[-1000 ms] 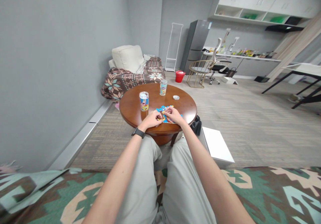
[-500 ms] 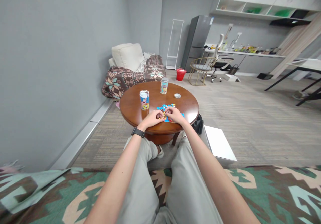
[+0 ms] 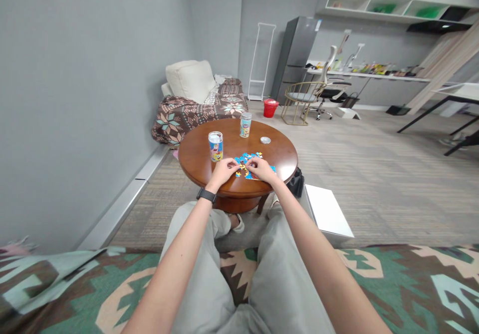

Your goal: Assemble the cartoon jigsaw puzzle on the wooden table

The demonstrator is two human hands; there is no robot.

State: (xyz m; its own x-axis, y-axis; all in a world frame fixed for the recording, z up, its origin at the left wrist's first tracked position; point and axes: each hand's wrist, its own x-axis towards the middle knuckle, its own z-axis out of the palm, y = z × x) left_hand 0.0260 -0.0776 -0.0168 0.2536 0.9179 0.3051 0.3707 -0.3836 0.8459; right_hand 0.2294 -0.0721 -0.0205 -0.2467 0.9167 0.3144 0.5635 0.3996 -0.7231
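Blue and yellow jigsaw puzzle pieces [image 3: 247, 156] lie loose near the front of the round wooden table [image 3: 194, 149]. Close to them, a partly joined blue and red puzzle [image 3: 251, 175] rests at the table's near edge. My left hand [image 3: 225, 169] is at the left of the pieces, its fingers pinched around a small yellow puzzle piece. Over the joined part, my right hand [image 3: 261, 168] has its thumb and fingertips pressed together. Whatever it grips is too small and covered to make out. The two hands' fingertips are a short way apart.
An open, cartoon-printed jar [image 3: 216, 148] stands left of the pieces. Farther back are a lidded jar [image 3: 245, 126] and a loose silver lid [image 3: 265, 140]. A white box [image 3: 328, 209] sits on the floor to the right of the table.
My left hand has moved slightly up and left, away from the joined puzzle, uncovering yellow pieces. My right hand stays nearly in place. The view has shifted slightly.
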